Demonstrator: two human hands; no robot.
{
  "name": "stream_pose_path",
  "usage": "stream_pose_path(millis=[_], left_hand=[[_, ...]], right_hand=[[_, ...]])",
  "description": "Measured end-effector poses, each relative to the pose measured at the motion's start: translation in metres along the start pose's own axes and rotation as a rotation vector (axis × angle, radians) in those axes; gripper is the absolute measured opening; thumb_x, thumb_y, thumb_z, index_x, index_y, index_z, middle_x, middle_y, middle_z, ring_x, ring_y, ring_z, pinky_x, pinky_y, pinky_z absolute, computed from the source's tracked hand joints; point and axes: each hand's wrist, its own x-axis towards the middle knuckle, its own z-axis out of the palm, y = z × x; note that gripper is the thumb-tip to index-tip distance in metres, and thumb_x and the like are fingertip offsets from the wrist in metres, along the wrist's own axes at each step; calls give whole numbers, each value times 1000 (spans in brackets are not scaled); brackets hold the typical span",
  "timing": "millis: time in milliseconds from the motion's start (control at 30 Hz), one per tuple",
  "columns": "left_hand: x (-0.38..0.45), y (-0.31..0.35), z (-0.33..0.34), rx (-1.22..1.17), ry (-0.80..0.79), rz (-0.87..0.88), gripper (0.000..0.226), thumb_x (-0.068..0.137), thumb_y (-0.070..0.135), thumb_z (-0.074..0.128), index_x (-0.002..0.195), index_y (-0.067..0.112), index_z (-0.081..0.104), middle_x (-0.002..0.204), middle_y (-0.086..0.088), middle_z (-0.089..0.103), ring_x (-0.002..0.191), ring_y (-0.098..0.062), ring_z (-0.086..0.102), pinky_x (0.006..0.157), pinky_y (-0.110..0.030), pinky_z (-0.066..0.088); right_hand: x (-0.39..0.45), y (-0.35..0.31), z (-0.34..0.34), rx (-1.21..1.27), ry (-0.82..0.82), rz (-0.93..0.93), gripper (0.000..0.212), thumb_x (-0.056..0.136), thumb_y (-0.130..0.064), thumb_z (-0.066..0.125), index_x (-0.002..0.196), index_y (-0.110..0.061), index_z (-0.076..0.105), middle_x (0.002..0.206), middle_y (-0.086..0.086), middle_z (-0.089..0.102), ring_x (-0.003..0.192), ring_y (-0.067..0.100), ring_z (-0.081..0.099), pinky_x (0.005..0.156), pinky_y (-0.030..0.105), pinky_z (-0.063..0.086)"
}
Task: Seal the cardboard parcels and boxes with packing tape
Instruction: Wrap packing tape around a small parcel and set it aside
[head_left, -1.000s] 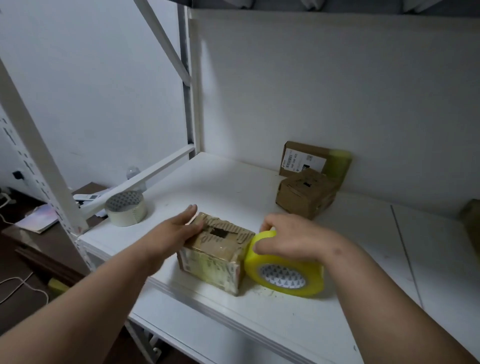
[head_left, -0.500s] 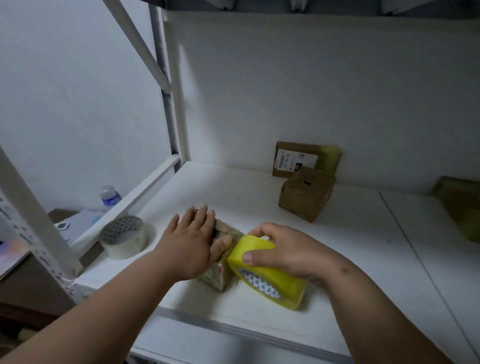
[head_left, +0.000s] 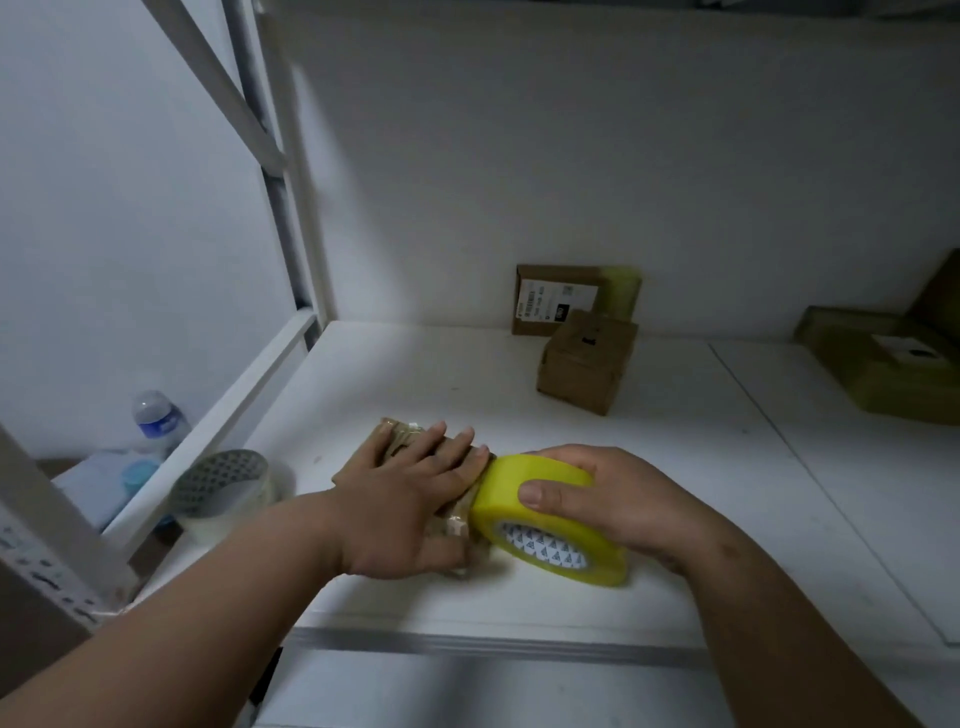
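The small box (head_left: 402, 452) sits near the front edge of the white shelf (head_left: 675, 467), and most of it is hidden under my left hand (head_left: 410, 499). That hand lies flat on its top with the fingers straight and slightly spread, pressing down; only the far corner and a strip of the taped near side show past my palm. Just to its right, touching the box's side, is the yellow tape roll (head_left: 545, 519), tilted so its printed inner core faces me. My right hand (head_left: 618, 499) is curled over the top of the roll, thumb across the yellow face nearest me and fingers wrapped round the far side, gripping it firmly.

Farther back on the shelf, well apart from my hands, a brown cardboard cube (head_left: 587, 366) stands on its own. Right behind it a flat parcel (head_left: 561, 299) with a white label leans upright against the back wall, one end wrapped in yellowish tape. At the far right another flat box (head_left: 878, 358), tinted yellow-green with tape, lies on the shelf.

To the left, at the shelf's front corner, a second roll of pale tape (head_left: 223, 488) stands on its side. Beyond the shelf frame, lower down, a plastic bottle (head_left: 156, 415) with a blue label stands on another surface.
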Motion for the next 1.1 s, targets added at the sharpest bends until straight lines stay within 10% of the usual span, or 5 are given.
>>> stream_pose_path(millis=[300, 467, 633, 933, 1100], left_hand=[[14, 8, -6, 133, 129, -90, 111, 75, 67, 64, 152, 43, -12, 158, 11, 11, 145, -17, 11, 115, -43, 17], [24, 10, -12, 76, 88, -155, 112, 71, 62, 71, 151, 48, -5, 153, 13, 20, 143, -17, 13, 112, -46, 21], [26, 15, -21, 5, 133, -155, 117, 67, 63, 76, 147, 56, -8, 143, 9, 28, 132, -20, 24, 109, -44, 33], [5, -1, -16, -678, 431, -106, 98, 45, 52, 83, 122, 79, 29, 124, 10, 49, 116, -9, 50, 102, -31, 43], [0, -6, -6, -1114, 488, -110, 86, 39, 51, 93, 117, 56, 57, 122, 11, 63, 114, -6, 60, 100, -38, 50]], right_hand=[[-1, 21, -10, 58, -29, -46, 63, 64, -76, 70, 117, -43, 63, 110, -18, 69, 96, -2, 67, 85, 21, 55], [-8, 66, -31, 416, -297, 6, 95, 48, -34, 95, 132, -26, 51, 125, 3, 66, 114, 25, 64, 98, 50, 52], [-3, 71, -27, 404, -105, -51, 74, 48, -23, 88, 116, -22, 57, 112, 10, 69, 103, 32, 67, 91, 61, 51], [11, 3, -56, 582, 52, -435, 73, 46, -25, 90, 113, -20, 62, 106, -6, 71, 100, 22, 69, 77, 33, 57], [36, -35, -52, 539, 72, -507, 68, 48, -35, 92, 109, -23, 66, 109, -1, 70, 105, 22, 67, 85, 37, 56]])
